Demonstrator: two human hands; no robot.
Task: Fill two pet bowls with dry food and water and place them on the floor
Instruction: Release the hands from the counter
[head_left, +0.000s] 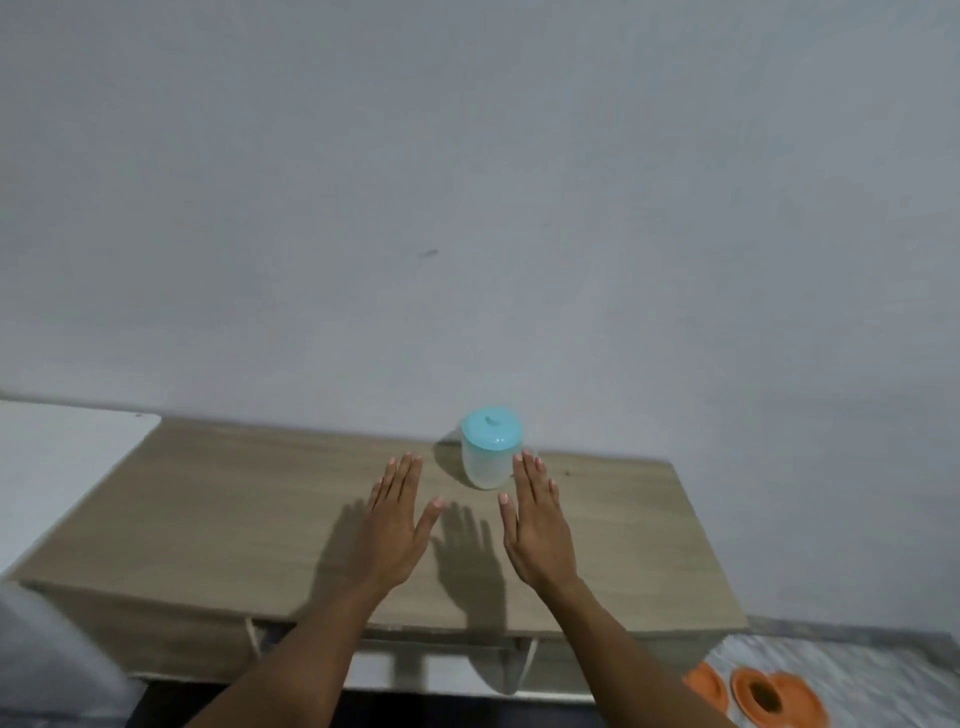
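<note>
Forearms enter from the bottom edge. Orange plastic pet bowls (779, 701) sit on the patterned floor (857, 670), low right, near the light wooden bench (234, 509); one shows a dark patch inside. Left hand (397, 525) and right hand (535, 525) hover flat over the bench, fingers (530, 473) straight and pressed together, thumbs out, holding nothing. We see a frosted plastic jar with teal lid (488, 457) upright at the far edge, by the right fingertips; contact we can't tell. Grey wall (467, 208) behind.

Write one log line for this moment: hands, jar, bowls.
left hand: open, over cabinet top | right hand: open, near jar | jar: upright, lid on | orange bowls: on floor
</note>
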